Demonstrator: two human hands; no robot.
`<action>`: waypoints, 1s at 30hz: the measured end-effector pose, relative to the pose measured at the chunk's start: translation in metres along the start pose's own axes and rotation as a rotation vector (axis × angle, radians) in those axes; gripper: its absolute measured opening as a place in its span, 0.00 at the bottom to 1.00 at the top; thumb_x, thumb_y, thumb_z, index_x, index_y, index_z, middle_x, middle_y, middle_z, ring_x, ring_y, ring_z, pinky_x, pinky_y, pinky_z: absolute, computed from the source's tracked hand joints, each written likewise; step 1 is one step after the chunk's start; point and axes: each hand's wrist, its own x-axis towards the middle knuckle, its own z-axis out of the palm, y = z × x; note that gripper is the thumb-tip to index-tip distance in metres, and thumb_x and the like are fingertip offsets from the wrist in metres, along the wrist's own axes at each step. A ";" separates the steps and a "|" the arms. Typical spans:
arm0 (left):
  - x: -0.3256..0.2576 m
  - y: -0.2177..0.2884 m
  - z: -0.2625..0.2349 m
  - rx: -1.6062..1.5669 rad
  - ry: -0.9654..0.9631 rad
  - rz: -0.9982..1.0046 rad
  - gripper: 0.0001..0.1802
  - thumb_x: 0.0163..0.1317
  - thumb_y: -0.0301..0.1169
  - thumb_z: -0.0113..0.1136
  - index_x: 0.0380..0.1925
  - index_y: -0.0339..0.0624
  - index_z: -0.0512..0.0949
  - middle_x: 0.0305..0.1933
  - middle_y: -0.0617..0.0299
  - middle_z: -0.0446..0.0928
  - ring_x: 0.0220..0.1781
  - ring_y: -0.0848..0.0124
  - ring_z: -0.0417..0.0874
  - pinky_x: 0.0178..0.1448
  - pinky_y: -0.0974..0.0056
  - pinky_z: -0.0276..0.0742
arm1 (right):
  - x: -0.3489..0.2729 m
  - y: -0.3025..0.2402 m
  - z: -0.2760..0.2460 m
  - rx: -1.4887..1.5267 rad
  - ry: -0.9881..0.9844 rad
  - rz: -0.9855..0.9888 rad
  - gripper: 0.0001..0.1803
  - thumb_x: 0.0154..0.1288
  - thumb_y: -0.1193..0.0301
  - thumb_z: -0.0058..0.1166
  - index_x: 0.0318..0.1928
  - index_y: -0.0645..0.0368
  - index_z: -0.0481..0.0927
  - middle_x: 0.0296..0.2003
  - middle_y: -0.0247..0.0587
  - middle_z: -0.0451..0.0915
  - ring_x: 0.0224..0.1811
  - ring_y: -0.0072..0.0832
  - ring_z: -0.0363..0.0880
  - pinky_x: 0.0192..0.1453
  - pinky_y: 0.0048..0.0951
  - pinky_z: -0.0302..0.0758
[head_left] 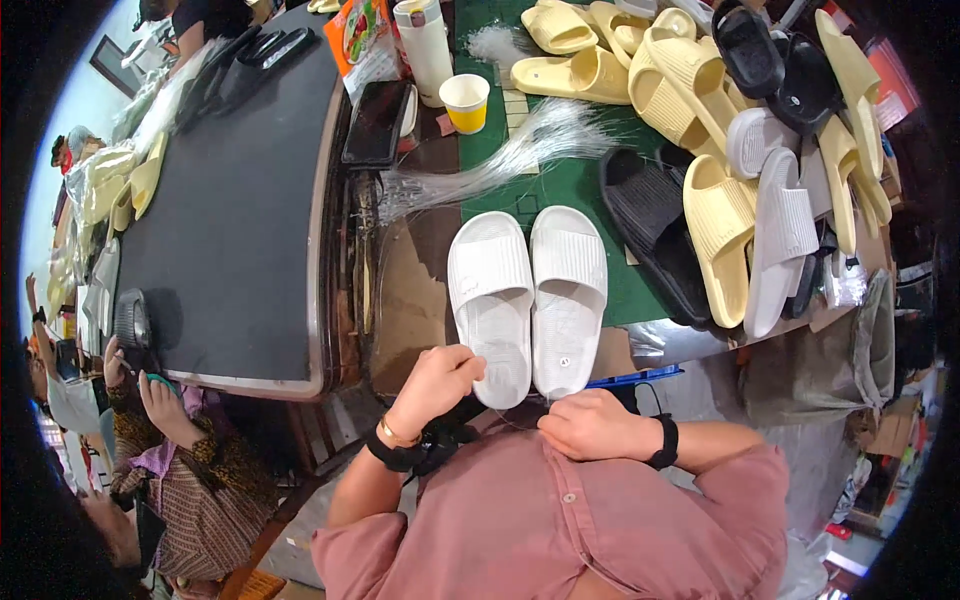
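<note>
A pair of white slide slippers lies side by side at the table's near edge, heels toward me: the left slipper (490,280) and the right slipper (568,270). My left hand (437,385) is closed in a pinch beside the heel of the left slipper. Just below the right slipper's heel, my right hand (595,425) is closed, fingers curled together. A thin clear strand (515,422) seems to run between both hands; its ends are hidden in the fingers. Beyond the slippers lies a bundle of clear strands (520,150).
Cream slippers (715,215), black slippers (655,230) and grey ones (780,240) are heaped on the right. A paper cup (464,104), white tumbler (425,50) and phone (377,123) stand at the back. Left is a dark tabletop (235,220); another person's hands (168,408) work beside it.
</note>
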 end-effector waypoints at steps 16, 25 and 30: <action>0.024 0.023 -0.001 0.022 0.295 0.061 0.20 0.65 0.39 0.59 0.27 0.30 0.80 0.17 0.54 0.75 0.20 0.70 0.77 0.29 0.61 0.72 | 0.046 0.046 -0.009 -0.168 0.306 0.377 0.08 0.62 0.69 0.57 0.26 0.58 0.76 0.22 0.43 0.77 0.23 0.43 0.80 0.27 0.41 0.77; 0.097 0.025 -0.042 0.171 0.546 0.293 0.15 0.61 0.36 0.61 0.35 0.32 0.82 0.29 0.50 0.83 0.33 0.61 0.86 0.40 0.61 0.79 | 0.050 0.056 -0.013 -0.123 0.410 0.413 0.06 0.62 0.71 0.56 0.37 0.59 0.80 0.26 0.44 0.80 0.27 0.42 0.82 0.30 0.40 0.79; 0.131 0.029 -0.050 0.469 0.539 0.149 0.16 0.55 0.39 0.63 0.31 0.34 0.84 0.33 0.44 0.83 0.37 0.49 0.84 0.43 0.54 0.79 | 0.041 0.060 -0.036 -0.051 0.598 0.375 0.08 0.60 0.76 0.57 0.41 0.59 0.81 0.27 0.45 0.80 0.27 0.42 0.81 0.30 0.37 0.77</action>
